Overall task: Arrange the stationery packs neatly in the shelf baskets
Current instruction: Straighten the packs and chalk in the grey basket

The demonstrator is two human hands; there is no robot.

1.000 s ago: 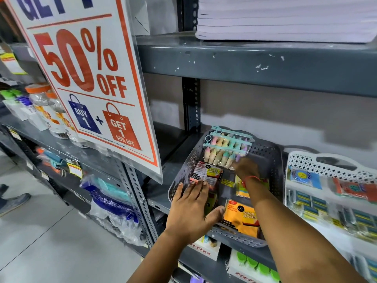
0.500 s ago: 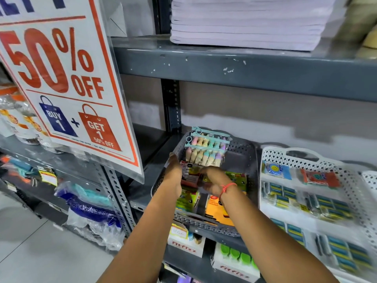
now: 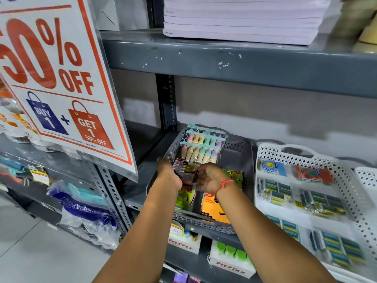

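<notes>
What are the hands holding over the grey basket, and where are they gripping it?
Both hands, left hand and right hand, hold a small red-and-black stationery pack by its opposite side edges.

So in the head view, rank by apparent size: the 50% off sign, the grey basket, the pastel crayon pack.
1. 50% off sign, though it hangs nearer the camera
2. grey basket
3. pastel crayon pack

1. We see a grey metal shelf (image 3: 142,193) carrying a grey perforated basket (image 3: 238,158) and, just beside it on the right, a white perforated basket (image 3: 350,180).
2. The upper shelf (image 3: 244,64) bears a stack of white paper (image 3: 240,19).
3. On the lower shelf (image 3: 195,262) stand white boxes (image 3: 230,266) printed "fitfizz".
4. The left-hand shelf (image 3: 61,162) holds jars (image 3: 14,129), partly hidden behind a sale sign (image 3: 61,78).
</notes>
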